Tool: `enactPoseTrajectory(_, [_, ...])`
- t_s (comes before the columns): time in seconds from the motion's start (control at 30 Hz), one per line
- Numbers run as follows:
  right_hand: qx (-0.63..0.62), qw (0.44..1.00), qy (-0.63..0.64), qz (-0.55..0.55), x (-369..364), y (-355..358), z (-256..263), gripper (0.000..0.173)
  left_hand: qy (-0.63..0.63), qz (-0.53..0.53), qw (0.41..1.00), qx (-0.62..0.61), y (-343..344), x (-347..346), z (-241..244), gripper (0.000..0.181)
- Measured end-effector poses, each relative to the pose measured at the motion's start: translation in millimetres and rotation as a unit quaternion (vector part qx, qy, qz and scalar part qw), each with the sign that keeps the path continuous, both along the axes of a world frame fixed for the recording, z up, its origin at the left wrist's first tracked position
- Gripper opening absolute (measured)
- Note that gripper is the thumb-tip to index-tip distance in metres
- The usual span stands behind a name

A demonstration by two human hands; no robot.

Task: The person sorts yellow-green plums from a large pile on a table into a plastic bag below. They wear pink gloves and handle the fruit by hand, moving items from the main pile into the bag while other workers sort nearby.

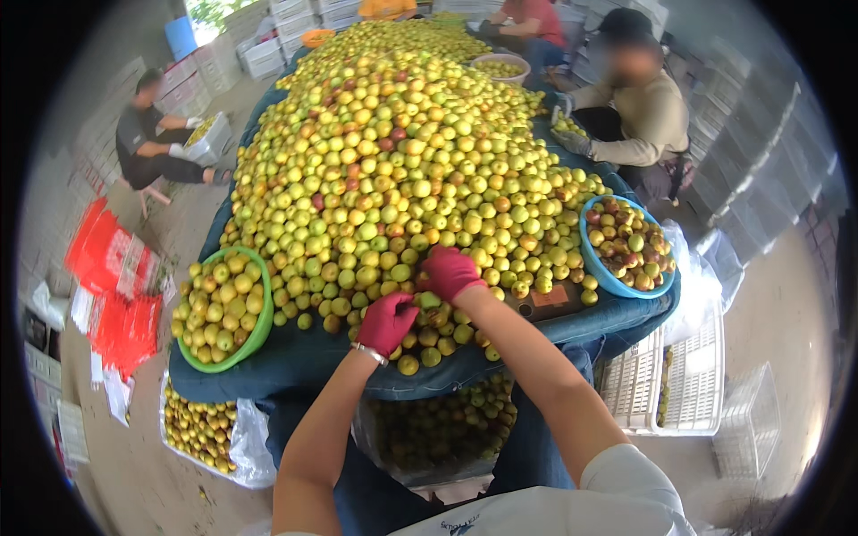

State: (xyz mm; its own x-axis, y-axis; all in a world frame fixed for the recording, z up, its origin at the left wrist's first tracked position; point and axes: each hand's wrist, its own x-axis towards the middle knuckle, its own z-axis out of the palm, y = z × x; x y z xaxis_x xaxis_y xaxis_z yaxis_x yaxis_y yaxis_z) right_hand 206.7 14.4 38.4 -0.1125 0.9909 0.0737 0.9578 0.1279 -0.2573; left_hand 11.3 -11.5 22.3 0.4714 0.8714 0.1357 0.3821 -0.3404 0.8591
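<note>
A large heap of yellow-green fruits that look like fresh jujubes (395, 167), some blushed red-brown, covers the table before me. My right hand (450, 273), in a dark red glove, reaches into the near edge of the heap; its fingertips are hidden among the fruits. Just left of it and nearer to me is my left hand (389, 324), gloved alike, with thumb and fingers curled towards each other over the fruits. Whether either hand grips a fruit cannot be made out. Several greener and browner jujubes (439, 335) lie loose below both hands, close to the table's front edge.
A green basin (265, 315) of yellowish jujubes stands at left, a blue basin (590, 261) of browner ones at right. Blue cloth (301, 362) covers the table. Fruit-filled crates sit below. White crates (690, 382) stand at right. Several people work around, one person (643, 114) at right.
</note>
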Motion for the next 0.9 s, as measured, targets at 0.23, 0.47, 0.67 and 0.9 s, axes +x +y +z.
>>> enactPoseTrajectory(0.23, [0.06,0.997,0.016,-0.044,-6.8,11.1,-18.5,0.031,0.139,-0.054,0.956,0.252,-25.0,26.9,30.3,0.037])
enactPoseTrajectory(0.47, [0.052,0.984,0.169,-0.021,87.1,-82.1,41.8,0.024,0.094,-0.039,0.966,0.237,-29.8,50.5,16.9,0.023])
enactPoseTrajectory(0.67, [0.089,0.992,0.067,-0.053,162.5,-149.6,20.3,0.035,0.025,-0.044,0.96,0.276,-26.5,50.6,9.0,0.023])
enactPoseTrajectory(0.9, [0.224,0.962,-0.081,-0.135,169.2,-175.5,1.3,0.041,-0.025,-0.105,0.994,-0.004,-9.5,40.6,-0.2,0.036])
